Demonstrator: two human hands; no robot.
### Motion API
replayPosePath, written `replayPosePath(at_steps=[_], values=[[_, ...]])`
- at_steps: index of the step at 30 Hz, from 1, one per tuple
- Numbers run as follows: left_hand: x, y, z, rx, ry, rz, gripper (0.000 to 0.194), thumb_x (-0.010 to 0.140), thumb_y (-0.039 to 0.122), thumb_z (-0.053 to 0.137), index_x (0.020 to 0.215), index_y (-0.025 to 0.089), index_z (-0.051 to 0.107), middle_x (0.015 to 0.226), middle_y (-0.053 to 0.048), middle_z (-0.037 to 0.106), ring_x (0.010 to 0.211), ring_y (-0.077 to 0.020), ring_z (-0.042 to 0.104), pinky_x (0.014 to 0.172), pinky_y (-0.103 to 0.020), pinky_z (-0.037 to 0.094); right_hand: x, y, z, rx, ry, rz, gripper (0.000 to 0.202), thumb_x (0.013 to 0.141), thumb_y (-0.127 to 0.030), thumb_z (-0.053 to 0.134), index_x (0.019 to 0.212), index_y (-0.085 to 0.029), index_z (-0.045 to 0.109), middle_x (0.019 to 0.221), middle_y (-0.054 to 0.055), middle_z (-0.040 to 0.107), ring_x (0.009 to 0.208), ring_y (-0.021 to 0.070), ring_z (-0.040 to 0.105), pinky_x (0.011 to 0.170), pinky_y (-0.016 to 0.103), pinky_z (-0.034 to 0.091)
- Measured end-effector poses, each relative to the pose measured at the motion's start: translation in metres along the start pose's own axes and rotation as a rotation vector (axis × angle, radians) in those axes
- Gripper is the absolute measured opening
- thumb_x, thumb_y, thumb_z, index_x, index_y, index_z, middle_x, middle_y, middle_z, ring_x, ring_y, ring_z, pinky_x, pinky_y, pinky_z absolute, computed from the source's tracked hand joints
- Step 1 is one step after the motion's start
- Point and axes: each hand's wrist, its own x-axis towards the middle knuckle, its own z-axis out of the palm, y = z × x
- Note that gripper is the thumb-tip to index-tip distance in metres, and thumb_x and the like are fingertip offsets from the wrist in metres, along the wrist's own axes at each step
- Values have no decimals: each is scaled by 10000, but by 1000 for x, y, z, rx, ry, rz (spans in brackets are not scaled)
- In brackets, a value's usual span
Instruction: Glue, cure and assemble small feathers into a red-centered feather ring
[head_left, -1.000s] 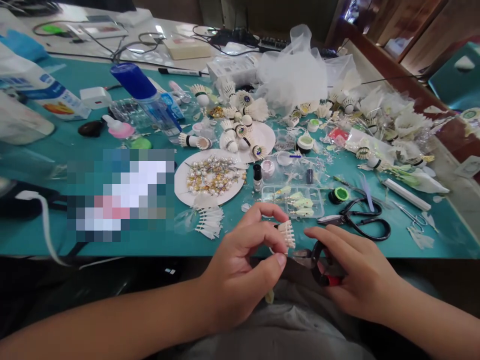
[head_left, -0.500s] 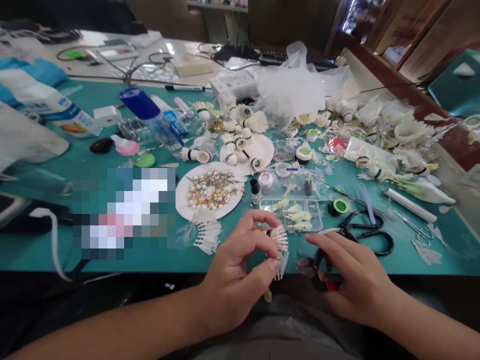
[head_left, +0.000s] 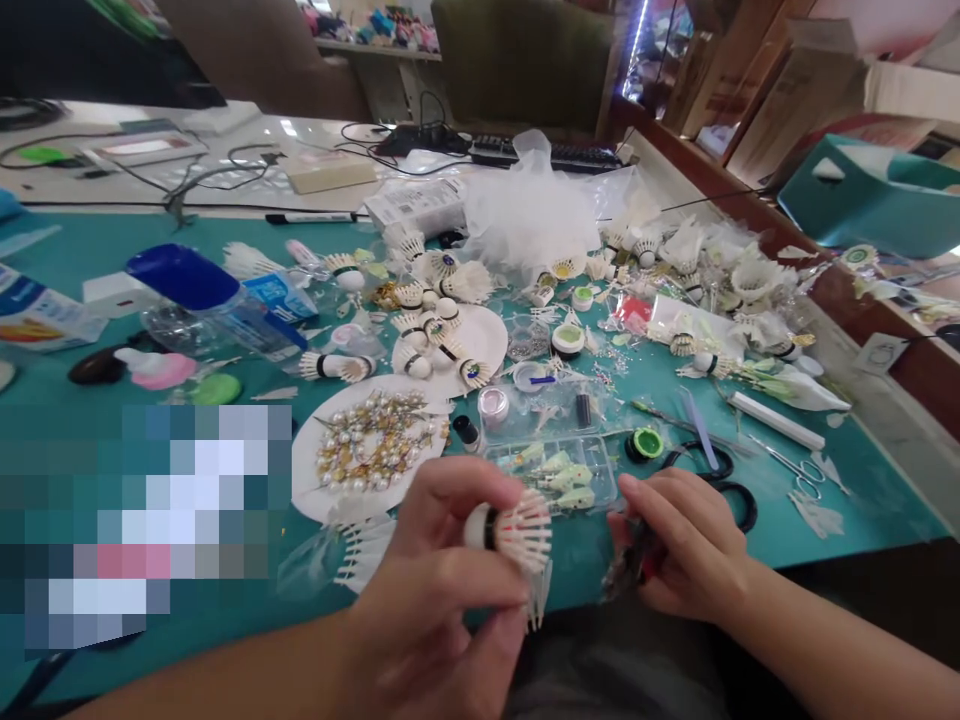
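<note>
My left hand (head_left: pixel 457 590) grips a cut-down shuttlecock (head_left: pixel 521 530), white with a black band, its short open ribs facing right. Some pale feather pieces hang below it near my fingertips. Close by on the right, my right hand (head_left: pixel 682 545) is closed around a dark tool with a bit of red on it, mostly hidden by the fingers. Just beyond the hands lies a clear divided box (head_left: pixel 600 465) holding pale green pieces. A white plate (head_left: pixel 304 475) of pearl and gold beaded stems is at the left.
Black-handled scissors (head_left: pixel 739 500) lie behind my right hand, beside a green pot (head_left: pixel 646 444). Several shuttlecocks sit around a second plate (head_left: pixel 491 340). Farther back are white netting (head_left: pixel 532 215) and a blue-capped bottle (head_left: pixel 184 275). Small silver scissors (head_left: pixel 787 465) lie at the right.
The view has shifted, so the table items appear farther left and lower. My left hand has raised the shuttlecock closer to the camera and turned it, showing its base. My right hand still holds the tool.
</note>
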Motion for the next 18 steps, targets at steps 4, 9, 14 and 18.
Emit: replayPosePath(at_steps=[4, 9, 14, 18], values=[[-1, 0, -7, 8, -137, -74, 222, 816, 54, 590, 862, 270, 610, 1085, -53, 539, 890, -203, 630, 740, -348, 595, 1, 1, -1, 48, -68, -27, 649, 835, -70, 578, 1478, -72, 487, 834, 87, 712, 661, 197, 602, 569, 340, 498], [0, -8, -6, -31, -84, -201, 191, 883, 85, 560, 833, 258, 623, 1130, -54, 547, 949, -209, 599, 841, -375, 581, 5, 4, 0, 89, -55, -67, 618, 838, -72, 581, 1450, -40, 498, 811, 84, 706, 624, 191, 589, 522, 324, 448], [0, -18, -6, -110, -66, -299, 199, 979, 183, 509, 829, 249, 621, 1128, -66, 550, 1059, -232, 552, 877, -374, 548, 5, 5, 4, 89, -18, -56, 503, 840, -79, 571, 1343, -75, 586, 771, 41, 673, 583, 160, 556, 527, 313, 409], [1, -20, -6, -120, -66, -271, 203, 980, 172, 503, 840, 246, 631, 1149, -73, 538, 1107, -251, 545, 901, -400, 541, 2, 5, 5, 51, -48, -59, 534, 846, -112, 562, 1376, -49, 548, 807, 63, 681, 609, 178, 560, 554, 329, 421]])
